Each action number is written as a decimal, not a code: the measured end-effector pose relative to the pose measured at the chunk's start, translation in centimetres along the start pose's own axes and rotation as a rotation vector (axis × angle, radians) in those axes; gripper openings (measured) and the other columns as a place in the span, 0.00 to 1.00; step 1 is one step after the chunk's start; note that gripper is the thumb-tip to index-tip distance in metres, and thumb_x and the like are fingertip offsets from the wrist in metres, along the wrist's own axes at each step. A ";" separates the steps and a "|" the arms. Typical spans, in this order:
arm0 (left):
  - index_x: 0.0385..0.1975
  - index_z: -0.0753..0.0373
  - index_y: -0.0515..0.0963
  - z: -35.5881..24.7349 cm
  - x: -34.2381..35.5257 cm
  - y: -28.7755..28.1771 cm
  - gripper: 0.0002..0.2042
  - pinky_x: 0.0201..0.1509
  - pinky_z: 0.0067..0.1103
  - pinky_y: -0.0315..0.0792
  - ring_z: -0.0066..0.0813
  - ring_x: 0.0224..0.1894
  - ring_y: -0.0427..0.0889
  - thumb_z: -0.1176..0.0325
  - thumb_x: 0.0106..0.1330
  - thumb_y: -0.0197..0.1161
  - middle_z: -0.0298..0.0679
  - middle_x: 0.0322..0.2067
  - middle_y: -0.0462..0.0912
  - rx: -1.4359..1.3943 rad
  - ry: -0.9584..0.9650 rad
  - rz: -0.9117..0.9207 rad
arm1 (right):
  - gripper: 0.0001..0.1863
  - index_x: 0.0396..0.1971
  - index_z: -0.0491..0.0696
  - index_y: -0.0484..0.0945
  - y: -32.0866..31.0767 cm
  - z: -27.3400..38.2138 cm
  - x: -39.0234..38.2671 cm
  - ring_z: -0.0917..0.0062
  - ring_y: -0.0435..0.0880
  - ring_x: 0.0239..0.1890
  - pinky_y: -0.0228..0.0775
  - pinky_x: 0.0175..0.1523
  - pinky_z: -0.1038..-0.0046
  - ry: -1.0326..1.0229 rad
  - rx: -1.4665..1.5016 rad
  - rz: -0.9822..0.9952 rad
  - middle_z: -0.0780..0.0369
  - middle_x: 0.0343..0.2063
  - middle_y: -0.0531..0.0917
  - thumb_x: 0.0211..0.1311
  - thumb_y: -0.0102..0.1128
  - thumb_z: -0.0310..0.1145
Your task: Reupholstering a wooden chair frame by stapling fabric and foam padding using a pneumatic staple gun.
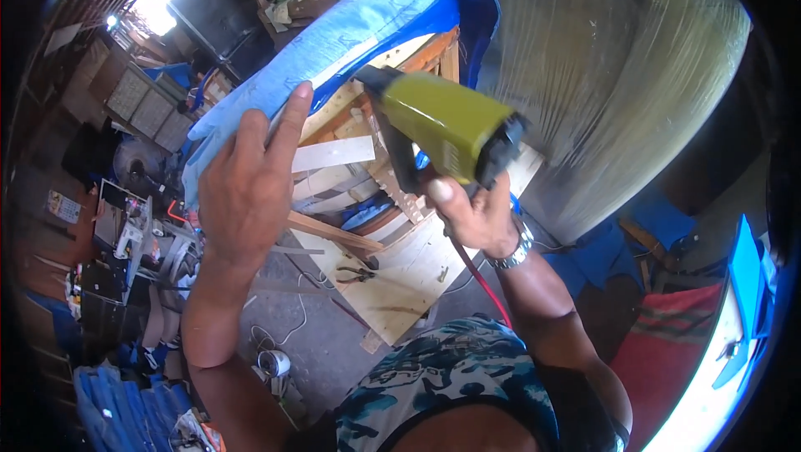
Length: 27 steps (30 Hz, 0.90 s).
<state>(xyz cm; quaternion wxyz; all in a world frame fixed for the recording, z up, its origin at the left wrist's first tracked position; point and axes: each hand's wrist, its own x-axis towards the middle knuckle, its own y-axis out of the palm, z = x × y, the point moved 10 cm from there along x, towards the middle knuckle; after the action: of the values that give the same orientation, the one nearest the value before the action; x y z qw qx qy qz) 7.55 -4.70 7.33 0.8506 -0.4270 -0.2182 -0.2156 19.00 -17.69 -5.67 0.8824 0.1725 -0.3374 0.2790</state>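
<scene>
My right hand (pixel 476 214) is wrapped around the handle of a yellow-green staple gun (pixel 442 122) with black ends. Its nose is close to the inner edge of a wooden furniture frame (pixel 336 116), though I cannot tell whether it touches. A red air hose (pixel 486 285) hangs below the tool. Light blue upholstery fabric (pixel 350 22) covers the frame's curved outer side. My left hand (pixel 246 202) grips the fabric at the near end, index finger stretched along its edge, other fingers bent; the thumb is hidden.
Under the frame lies a plywood board (pixel 409 272) with pliers (pixel 357 273) on it. A plastic-wrapped piece (pixel 609 76) stands at the far right. White cord (pixel 294 323) trails on the floor near a small white container (pixel 274 362). Folded blue fabric (pixel 133 406) lies lower left.
</scene>
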 end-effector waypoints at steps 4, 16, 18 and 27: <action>0.67 0.45 0.73 0.7 0.0 -0.2 0.33 0.38 0.33 0.78 0.37 0.35 0.83 0.79 0.59 0.62 0.38 0.35 0.72 -0.016 -0.099 0.106 | 0.22 0.47 0.40 0.76 -2.3 -1.7 -4.1 0.81 0.81 0.28 0.74 0.33 0.76 0.075 0.022 0.004 0.62 0.30 0.83 0.68 0.63 0.45; 0.58 0.67 0.77 8.3 -11.7 -2.5 0.16 0.53 0.32 0.74 0.42 0.48 0.85 0.66 0.77 0.53 0.51 0.46 0.84 -0.654 -0.487 0.089 | 0.24 0.23 0.42 0.77 -3.7 -8.0 -16.7 0.81 0.69 0.18 0.60 0.25 0.74 0.496 -0.266 -0.012 0.67 0.14 0.72 0.64 0.68 0.50; 0.53 0.67 0.80 8.7 -12.6 -2.1 0.15 0.48 0.28 0.74 0.34 0.41 0.83 0.65 0.77 0.54 0.46 0.39 0.85 -0.788 -0.554 0.083 | 0.28 0.22 0.41 0.76 -2.6 -8.3 -18.3 0.81 0.66 0.17 0.57 0.24 0.73 0.555 -0.239 -0.056 0.66 0.13 0.71 0.63 0.67 0.54; 0.45 0.65 0.81 13.3 -13.8 1.6 0.14 0.35 0.32 0.73 0.53 0.31 0.82 0.59 0.74 0.60 0.54 0.28 0.80 -0.869 -0.432 0.105 | 0.25 0.29 0.43 0.78 5.0 -1.8 -20.6 0.83 0.77 0.23 0.67 0.28 0.79 0.544 -0.337 -0.175 0.66 0.19 0.79 0.66 0.64 0.55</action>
<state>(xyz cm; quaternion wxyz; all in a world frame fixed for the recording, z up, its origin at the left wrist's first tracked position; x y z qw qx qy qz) -5.30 9.61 5.85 0.5388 -0.7879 -0.2577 -0.1499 4.16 -20.65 -20.61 0.9769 -0.0282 -0.1147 0.1783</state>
